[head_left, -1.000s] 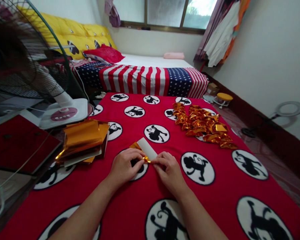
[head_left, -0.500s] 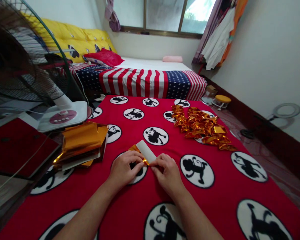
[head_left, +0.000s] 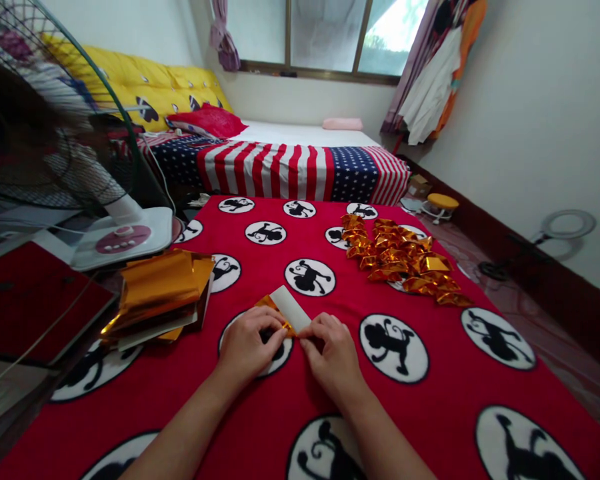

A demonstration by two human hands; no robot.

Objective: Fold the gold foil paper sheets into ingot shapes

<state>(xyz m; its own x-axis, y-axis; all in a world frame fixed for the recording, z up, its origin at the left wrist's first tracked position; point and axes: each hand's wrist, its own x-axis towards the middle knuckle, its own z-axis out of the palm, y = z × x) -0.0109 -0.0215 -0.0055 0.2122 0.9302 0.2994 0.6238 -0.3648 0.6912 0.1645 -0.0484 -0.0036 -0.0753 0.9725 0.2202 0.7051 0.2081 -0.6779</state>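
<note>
Together, left hand (head_left: 250, 341) and right hand (head_left: 333, 352) pinch one paper (head_left: 291, 308)

The paper lies near the middle of the cloth (head_left: 260, 433), well in from its left and right edges. It is partly folded: a pale strip faces up, with gold foil along its left side. The left hand's thumb and fingers are closed on the gold near end; the right hand's are closed at the pale strip's near corner. The two hands are close but apart, and their fingertips hide some of the fold.

By the cloth's left edge sits a stack (head_left: 163, 283) of gold sheets, pale undersides showing at the rims, the layers unevenly lined up. Folded gold pieces (head_left: 400, 252) crowd together along the right edge, towards the far right corner. Black monkeys in white rounds pattern the red cloth.

Outside the left edge, beyond the stack, stands a fan (head_left: 125, 239). Past the far edge is a bed (head_left: 280, 170) with a striped, starred cover.
</note>
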